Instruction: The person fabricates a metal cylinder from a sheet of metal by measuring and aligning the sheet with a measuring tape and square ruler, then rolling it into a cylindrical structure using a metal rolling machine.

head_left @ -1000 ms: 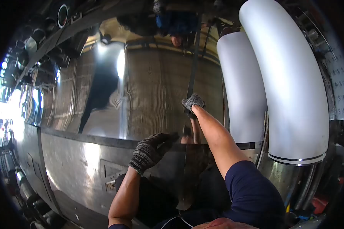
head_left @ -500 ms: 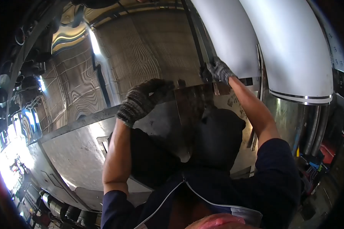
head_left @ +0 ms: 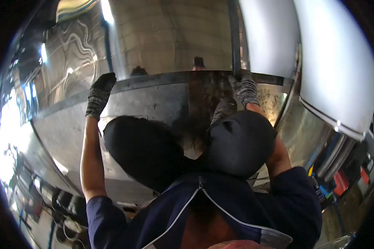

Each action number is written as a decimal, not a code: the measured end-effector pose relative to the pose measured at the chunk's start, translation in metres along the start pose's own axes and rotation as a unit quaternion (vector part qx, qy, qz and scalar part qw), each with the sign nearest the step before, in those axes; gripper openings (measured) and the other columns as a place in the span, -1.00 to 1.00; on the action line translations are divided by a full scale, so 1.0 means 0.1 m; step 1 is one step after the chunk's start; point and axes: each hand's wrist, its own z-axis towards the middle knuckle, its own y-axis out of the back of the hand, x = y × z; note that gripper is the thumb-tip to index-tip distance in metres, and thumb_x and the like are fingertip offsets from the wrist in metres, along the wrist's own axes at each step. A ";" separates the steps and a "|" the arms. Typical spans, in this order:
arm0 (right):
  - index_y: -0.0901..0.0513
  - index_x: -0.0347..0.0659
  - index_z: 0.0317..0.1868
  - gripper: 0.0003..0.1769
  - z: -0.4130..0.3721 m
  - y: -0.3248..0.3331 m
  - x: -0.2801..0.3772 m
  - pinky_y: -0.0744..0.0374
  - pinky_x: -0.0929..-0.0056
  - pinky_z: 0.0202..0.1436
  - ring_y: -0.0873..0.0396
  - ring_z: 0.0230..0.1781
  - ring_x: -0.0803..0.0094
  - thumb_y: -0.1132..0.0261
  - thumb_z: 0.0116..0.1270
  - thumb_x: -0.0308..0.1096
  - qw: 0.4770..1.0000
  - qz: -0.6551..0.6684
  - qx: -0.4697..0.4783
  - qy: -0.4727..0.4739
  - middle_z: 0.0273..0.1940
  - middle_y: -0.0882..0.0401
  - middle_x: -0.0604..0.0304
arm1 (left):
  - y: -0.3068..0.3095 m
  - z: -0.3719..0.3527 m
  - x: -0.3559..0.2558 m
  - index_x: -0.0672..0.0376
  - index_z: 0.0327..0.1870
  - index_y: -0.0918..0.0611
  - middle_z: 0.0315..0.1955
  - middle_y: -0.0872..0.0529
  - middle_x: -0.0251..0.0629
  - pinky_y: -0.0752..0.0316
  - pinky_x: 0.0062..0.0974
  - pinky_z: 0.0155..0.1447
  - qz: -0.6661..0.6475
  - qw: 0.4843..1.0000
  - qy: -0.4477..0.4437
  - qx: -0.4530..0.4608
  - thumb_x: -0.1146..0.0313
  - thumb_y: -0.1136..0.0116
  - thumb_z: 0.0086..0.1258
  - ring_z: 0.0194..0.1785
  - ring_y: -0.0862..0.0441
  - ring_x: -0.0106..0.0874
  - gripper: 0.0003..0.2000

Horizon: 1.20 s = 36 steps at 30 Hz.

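So, far left, there's the left hand in a grey-and-black knit glove (head_left: 99, 94), fingertips at the long dark metal edge (head_left: 166, 79) fronting a big mirror-shiny metal sheet (head_left: 174, 41). Can't tell if those fingers are clamped on the edge or just resting there. The sheet spreads out ahead, between and beyond both hands. Two knees in black trousers (head_left: 139, 145) poke up below the edge. Then a narrow dark flat strip (head_left: 235, 37) runs away across the sheet, and the right hand in a matching knit glove (head_left: 244, 89) is at its near end; can't tell whether it's gripped. Right of that, two fat silvery-white curved pipes (head_left: 340, 58) sit side by side.
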 end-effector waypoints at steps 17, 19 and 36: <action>-0.48 -0.05 -0.26 -0.50 1.13 1.11 -0.05 -0.30 0.52 -0.70 -0.34 -0.74 0.61 -0.29 0.38 0.24 0.990 0.091 0.103 -0.032 -0.59 -0.42 0.36 | -2.15 -2.79 1.48 0.24 0.23 -0.59 0.07 -0.72 0.07 -0.53 -0.21 0.19 -0.132 0.740 0.637 -0.170 -0.04 -0.42 0.12 0.19 -0.65 -0.03 -0.30; -0.47 -0.05 -0.24 -0.52 1.47 1.22 0.08 -0.30 0.54 -0.70 -0.34 -0.73 0.62 -0.29 0.40 0.21 0.985 0.034 0.163 -0.044 -0.62 -0.39 0.38 | -2.17 -2.83 1.49 0.19 0.35 -0.47 0.14 -0.68 0.07 -0.52 -0.21 0.22 -0.129 0.782 0.590 -0.152 -0.05 -0.44 0.09 0.23 -0.62 -0.02 -0.20; -0.62 -0.22 0.03 -0.61 0.63 1.58 1.35 -0.68 0.44 -0.33 -0.68 -0.41 0.45 -0.28 0.49 -0.05 0.959 0.196 0.090 0.186 -0.29 -0.72 0.17 | -1.45 -2.34 1.43 0.16 0.11 -0.49 -0.09 -0.62 -0.10 -0.52 -0.28 0.03 -0.334 0.853 0.368 -0.156 -0.03 -0.15 0.39 0.02 -0.59 -0.14 -0.52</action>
